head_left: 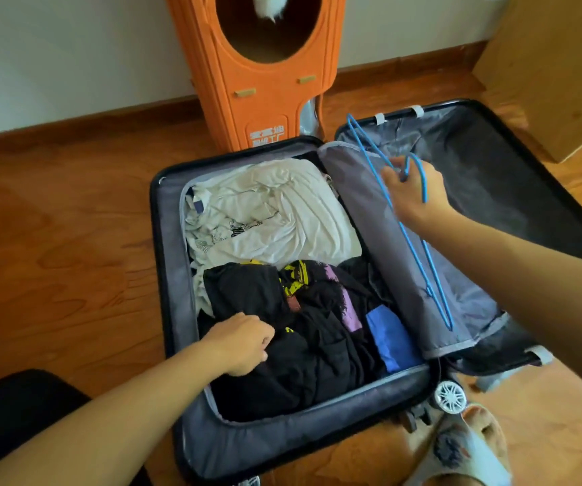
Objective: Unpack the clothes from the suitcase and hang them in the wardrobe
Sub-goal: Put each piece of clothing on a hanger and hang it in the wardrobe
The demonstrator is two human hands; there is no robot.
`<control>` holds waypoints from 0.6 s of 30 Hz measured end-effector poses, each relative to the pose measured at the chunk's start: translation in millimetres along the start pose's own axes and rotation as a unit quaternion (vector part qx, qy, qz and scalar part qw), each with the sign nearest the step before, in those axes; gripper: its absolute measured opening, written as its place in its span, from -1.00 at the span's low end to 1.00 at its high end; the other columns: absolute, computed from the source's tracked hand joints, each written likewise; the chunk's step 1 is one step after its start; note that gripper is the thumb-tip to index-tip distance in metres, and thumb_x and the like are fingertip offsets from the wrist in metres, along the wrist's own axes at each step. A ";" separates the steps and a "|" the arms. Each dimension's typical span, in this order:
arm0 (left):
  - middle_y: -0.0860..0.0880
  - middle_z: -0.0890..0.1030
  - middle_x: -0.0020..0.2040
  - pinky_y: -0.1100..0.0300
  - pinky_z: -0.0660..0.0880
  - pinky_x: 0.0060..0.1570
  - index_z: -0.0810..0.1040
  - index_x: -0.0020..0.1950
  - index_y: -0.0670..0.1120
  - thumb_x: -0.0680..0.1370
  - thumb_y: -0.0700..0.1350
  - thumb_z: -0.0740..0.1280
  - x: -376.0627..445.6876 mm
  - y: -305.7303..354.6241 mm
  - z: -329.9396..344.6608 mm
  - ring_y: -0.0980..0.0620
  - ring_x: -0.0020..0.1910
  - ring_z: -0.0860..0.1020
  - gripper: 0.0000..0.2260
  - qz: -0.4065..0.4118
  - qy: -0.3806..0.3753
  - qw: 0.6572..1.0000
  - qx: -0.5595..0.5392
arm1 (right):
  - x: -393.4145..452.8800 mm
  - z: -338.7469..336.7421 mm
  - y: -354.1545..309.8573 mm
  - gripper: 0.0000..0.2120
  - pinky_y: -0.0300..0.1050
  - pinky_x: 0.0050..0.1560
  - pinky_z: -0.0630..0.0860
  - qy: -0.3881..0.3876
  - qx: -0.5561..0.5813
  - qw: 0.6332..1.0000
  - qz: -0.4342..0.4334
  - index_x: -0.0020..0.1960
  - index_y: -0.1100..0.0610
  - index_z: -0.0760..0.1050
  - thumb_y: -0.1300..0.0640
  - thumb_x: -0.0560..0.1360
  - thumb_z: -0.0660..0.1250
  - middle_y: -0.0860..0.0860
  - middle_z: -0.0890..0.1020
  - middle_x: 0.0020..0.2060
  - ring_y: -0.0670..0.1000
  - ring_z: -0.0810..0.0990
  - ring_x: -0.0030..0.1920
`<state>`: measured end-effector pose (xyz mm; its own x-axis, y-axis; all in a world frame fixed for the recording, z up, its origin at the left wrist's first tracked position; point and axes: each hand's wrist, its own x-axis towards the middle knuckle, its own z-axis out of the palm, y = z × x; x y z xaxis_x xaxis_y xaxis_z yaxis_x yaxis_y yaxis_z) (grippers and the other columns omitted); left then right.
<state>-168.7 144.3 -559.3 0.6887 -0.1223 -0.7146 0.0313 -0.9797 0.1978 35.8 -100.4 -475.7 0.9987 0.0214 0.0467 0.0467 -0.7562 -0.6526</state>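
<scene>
Gripping black clothes point(303, 331) at the near end of the open suitcase point(170, 261): left hand point(243, 345), fingers curled into the cloth. Right hand point(414, 194): holds blue hangers point(419, 261) by their hooks, above the folded grey divider point(359, 219). White clothes point(275, 212): packed at the far end, untouched. Lid half point(514, 177): bare lining. Wardrobe: not in view. Progress, judged: early; nothing visibly hung, the packed half looks full.
</scene>
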 end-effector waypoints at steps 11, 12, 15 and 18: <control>0.00 0.52 0.33 0.04 0.46 0.12 0.41 0.44 0.08 0.65 0.21 0.17 -17.6 -32.1 -17.6 -0.08 0.30 0.52 -0.60 -0.090 -0.016 0.995 0.049 | 2.6 19.4 -1.6 -0.69 0.05 -0.07 0.59 -0.028 0.043 0.998 0.032 0.32 0.03 0.44 0.07 0.59 0.18 0.04 0.58 -0.13 0.10 0.59 -0.19; 0.03 0.54 0.28 0.05 0.46 0.12 0.45 0.39 0.10 0.64 0.28 0.13 -12.5 -27.7 -8.4 -0.04 0.27 0.53 -0.59 -0.081 0.028 0.995 -0.055 | 2.9 20.8 -5.5 -0.68 0.03 -0.10 0.60 -0.028 0.044 0.998 0.033 0.33 0.01 0.42 0.07 0.59 0.18 0.04 0.59 -0.12 0.10 0.59 -0.21; 0.08 0.49 -0.17 0.06 0.39 -0.06 0.47 -0.19 0.04 0.60 0.40 0.01 -0.6 -9.3 13.1 0.04 -0.10 0.49 -0.49 -0.082 0.072 0.951 -0.289 | 12.9 30.2 -11.1 -0.65 0.03 -0.14 0.58 -0.031 0.052 0.998 0.018 0.37 0.01 0.39 0.12 0.59 0.15 0.06 0.59 -0.09 0.14 0.60 -0.18; 0.04 0.46 0.15 0.01 0.38 0.26 0.48 0.32 0.16 0.57 0.41 0.10 6.9 4.7 21.8 -0.01 0.24 0.37 -0.51 -0.091 0.119 0.963 -0.222 | 25.0 48.6 -13.4 -0.64 0.01 -0.18 0.54 -0.043 0.116 0.992 0.016 0.39 0.03 0.42 0.16 0.60 0.16 -0.01 0.56 -0.20 0.07 0.58 -0.20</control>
<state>-179.6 135.4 -577.9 0.7881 0.1363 -0.6003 0.4370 -0.8107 0.3897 61.3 -58.0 -502.6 0.9973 0.0639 -0.0355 0.0088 -0.5873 -0.8093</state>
